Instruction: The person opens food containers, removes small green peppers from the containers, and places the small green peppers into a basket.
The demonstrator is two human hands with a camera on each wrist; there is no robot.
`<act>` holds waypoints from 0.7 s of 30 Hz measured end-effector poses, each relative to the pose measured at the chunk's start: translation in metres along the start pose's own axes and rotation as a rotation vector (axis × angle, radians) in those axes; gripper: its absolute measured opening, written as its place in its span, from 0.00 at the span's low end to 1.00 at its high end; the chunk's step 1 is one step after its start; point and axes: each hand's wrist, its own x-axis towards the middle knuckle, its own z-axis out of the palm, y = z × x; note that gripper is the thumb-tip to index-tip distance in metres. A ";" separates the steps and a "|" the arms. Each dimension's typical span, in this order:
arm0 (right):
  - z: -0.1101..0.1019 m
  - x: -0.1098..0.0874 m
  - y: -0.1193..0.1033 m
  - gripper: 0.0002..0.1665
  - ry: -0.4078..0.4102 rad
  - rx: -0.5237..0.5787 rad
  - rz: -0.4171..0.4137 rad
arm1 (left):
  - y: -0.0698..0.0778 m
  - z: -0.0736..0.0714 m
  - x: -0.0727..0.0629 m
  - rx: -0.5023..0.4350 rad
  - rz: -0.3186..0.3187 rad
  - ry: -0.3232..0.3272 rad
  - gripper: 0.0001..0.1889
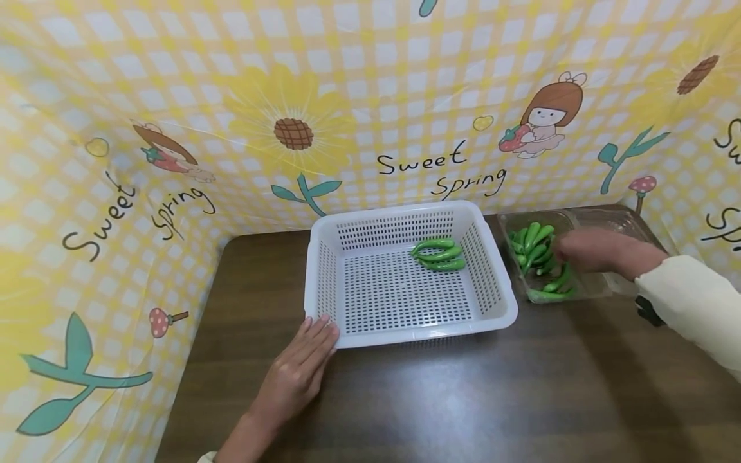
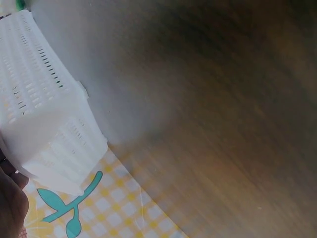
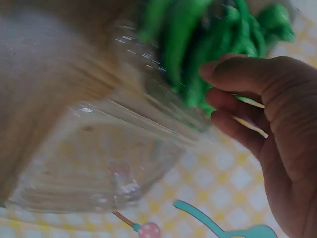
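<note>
My left hand (image 1: 298,366) rests its straight fingers on the near left corner of a white perforated plastic basket (image 1: 405,335). That basket's side also shows in the left wrist view (image 2: 47,129). Inside, toward its right, lie three green chili peppers (image 1: 441,254) side by side. My right hand (image 1: 590,249) is over a clear plastic container (image 1: 602,283) with several more green peppers (image 1: 529,241). In the right wrist view, its thumb and bent fingers (image 3: 233,74) come right up to the peppers (image 3: 178,44); I cannot tell whether they pinch one.
Basket and container stand side by side at the back of a brown wooden table (image 1: 405,399). A yellow checked cloth (image 1: 370,83) with printed flowers rises behind and at the sides. A small black object (image 1: 649,311) lies under the right sleeve (image 1: 691,308).
</note>
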 end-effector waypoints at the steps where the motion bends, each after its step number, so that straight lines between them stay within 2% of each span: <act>1: 0.005 -0.001 -0.001 0.21 0.000 0.002 -0.016 | 0.000 0.000 0.000 0.002 0.003 0.002 0.19; 6: 0.020 -0.001 -0.006 0.20 0.009 0.020 -0.074 | 0.000 0.000 0.000 0.003 0.000 -0.003 0.18; 12: 0.029 0.002 -0.008 0.21 -0.031 0.020 -0.098 | 0.000 0.000 0.000 0.004 -0.006 -0.023 0.18; 15: 0.027 0.002 -0.008 0.21 -0.054 0.076 -0.087 | 0.001 0.000 0.000 0.006 -0.008 -0.031 0.19; 21: 0.012 0.006 -0.009 0.19 -0.057 0.231 -0.009 | 0.001 -0.001 -0.001 0.016 -0.015 -0.050 0.19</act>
